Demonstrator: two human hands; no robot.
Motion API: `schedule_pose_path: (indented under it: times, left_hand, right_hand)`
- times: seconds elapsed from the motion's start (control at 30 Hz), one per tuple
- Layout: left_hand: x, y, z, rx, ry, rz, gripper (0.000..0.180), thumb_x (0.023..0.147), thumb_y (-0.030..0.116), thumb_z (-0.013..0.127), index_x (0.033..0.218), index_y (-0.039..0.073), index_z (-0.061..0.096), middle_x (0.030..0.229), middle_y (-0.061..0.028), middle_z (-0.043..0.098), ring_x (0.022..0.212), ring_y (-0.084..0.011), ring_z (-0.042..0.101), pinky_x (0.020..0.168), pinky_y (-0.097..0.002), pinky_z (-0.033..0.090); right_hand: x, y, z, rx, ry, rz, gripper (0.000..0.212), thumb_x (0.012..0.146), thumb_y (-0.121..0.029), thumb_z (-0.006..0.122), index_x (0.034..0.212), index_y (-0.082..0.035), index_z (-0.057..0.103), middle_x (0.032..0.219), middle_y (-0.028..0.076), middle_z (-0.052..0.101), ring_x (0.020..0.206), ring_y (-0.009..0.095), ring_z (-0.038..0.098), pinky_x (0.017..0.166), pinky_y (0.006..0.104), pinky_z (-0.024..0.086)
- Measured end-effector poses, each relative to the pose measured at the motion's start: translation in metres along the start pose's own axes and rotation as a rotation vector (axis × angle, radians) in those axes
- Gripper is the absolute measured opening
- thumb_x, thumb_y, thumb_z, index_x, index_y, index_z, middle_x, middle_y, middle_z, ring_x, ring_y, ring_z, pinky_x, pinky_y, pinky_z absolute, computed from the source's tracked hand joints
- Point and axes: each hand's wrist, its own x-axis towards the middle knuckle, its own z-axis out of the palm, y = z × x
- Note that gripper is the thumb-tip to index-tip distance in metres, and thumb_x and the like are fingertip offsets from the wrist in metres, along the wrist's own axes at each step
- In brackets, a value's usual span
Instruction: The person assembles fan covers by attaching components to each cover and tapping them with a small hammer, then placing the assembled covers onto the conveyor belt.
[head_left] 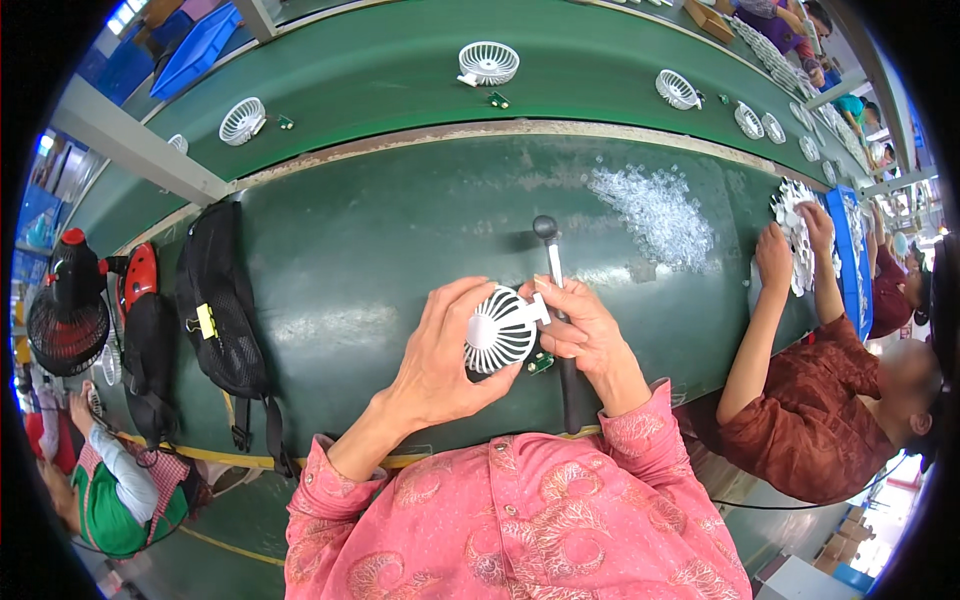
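My left hand (437,345) is closed around the rim of a white fan housing (503,335), round with slatted ribs, held just above the green bench. At the housing's right side, my right hand (588,330) pinches a small white T-shaped part (538,309) that meets the rim. Whether the two are joined I cannot tell. A small green circuit board (541,363) hangs below the housing near my right fingers. Under my right hand lies a hammer (555,262) with a dark round head, a silver shaft and a black handle; my fingers hide part of it.
Small clear pieces (655,215) lie heaped right of the hammer. A black mesh bag (222,300) and a red-black fan (70,305) are at left. Beyond the bench, a green conveyor (380,75) carries white housings (489,63). At right, a co-worker (815,400) handles white parts beside a blue tray (852,265).
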Motion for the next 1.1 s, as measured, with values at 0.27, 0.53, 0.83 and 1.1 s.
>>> schedule_pose_path:
  times: [0.27, 0.53, 0.83, 1.1]
  left_hand:
    - [0.0, -0.003, 0.001, -0.099, -0.038, -0.1, 0.076, 0.068, 0.017, 0.081, 0.131, 0.001, 0.043, 0.127, -0.0198, 0.049, 0.116, -0.0379, 0.052, 0.097, -0.0436, 0.046]
    - [0.001, -0.001, -0.002, -0.071, -0.042, -0.217, 0.072, 0.069, 0.02, 0.08, 0.129, -0.001, 0.046, 0.124, -0.0199, 0.053, 0.115, -0.0377, 0.052, 0.097, -0.0441, 0.046]
    - [0.002, 0.013, -0.007, 0.124, 0.031, -0.101, 0.071, 0.068, 0.022, 0.081, 0.127, -0.001, 0.048, 0.123, -0.0182, 0.054, 0.109, -0.037, 0.054, 0.09, -0.0449, 0.049]
    - [-0.002, 0.012, -0.006, 0.156, 0.106, -0.112, 0.072, 0.068, 0.023, 0.081, 0.127, -0.001, 0.048, 0.122, -0.0189, 0.053, 0.108, -0.037, 0.056, 0.088, -0.0445, 0.05]
  right_hand:
    - [0.0, 0.005, 0.002, 0.013, -0.003, -0.091, 0.021, 0.099, -0.014, 0.056, 0.101, 0.005, 0.064, 0.06, 0.002, 0.057, 0.031, 0.0, 0.03, 0.026, 0.0185, 0.027]
    - [-0.014, -0.003, 0.024, -0.279, 0.097, -0.156, 0.025, 0.093, -0.01, 0.064, 0.113, 0.006, 0.063, 0.059, -0.001, 0.054, 0.035, 0.002, 0.031, 0.033, 0.0199, 0.026]
    - [-0.019, 0.011, 0.035, -1.339, 0.338, -0.847, 0.021, 0.088, -0.012, 0.074, 0.102, 0.003, 0.071, 0.07, -0.004, 0.058, 0.052, 0.003, 0.042, 0.046, 0.0223, 0.033]
    - [-0.03, 0.007, 0.033, -0.872, 0.328, -0.371, 0.018, 0.087, -0.011, 0.074, 0.098, 0.003, 0.071, 0.073, 0.001, 0.066, 0.051, 0.003, 0.047, 0.041, 0.0214, 0.031]
